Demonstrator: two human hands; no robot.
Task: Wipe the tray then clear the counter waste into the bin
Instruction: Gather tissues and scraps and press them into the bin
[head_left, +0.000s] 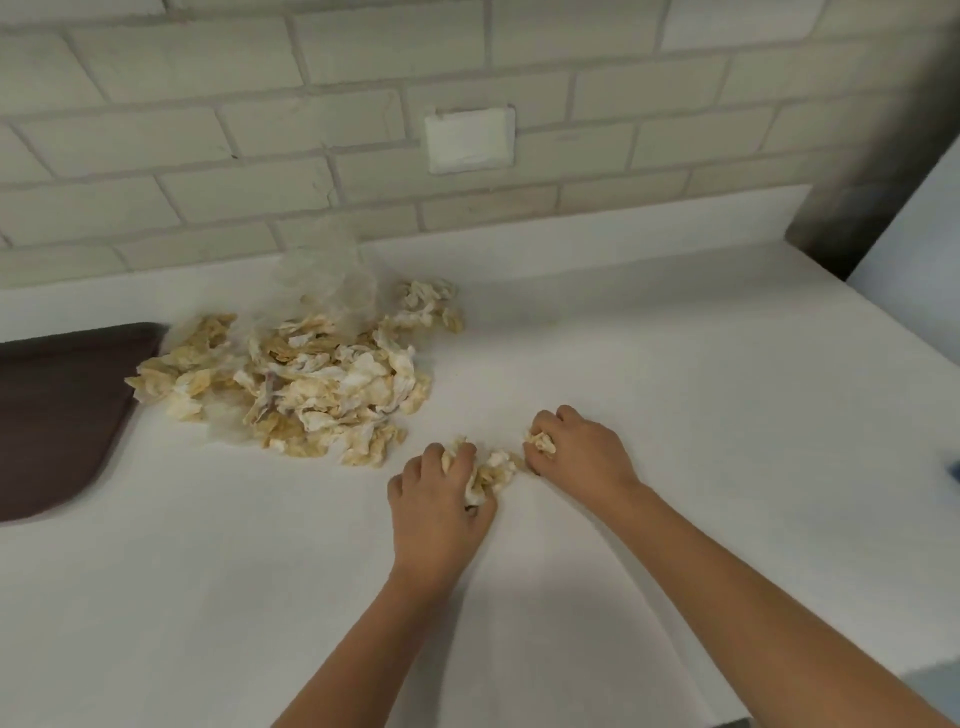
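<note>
While near the heap (291, 379), scraps (493, 470) in left grip (441, 512), right grip (584, 452).

The person is showing two bare forearms (727, 597), uncovered from the wrists to the lower frame edge. The left hand (441, 512) and the right hand (582, 457) are likewise showing bare. The fingers (566, 415) are appearing slender, and nail detail is blurring out.

A dark brown tray (57, 415) lies flat at left, a heap of stained, crumpled paper scraps (311, 379) touching its corner.
</note>
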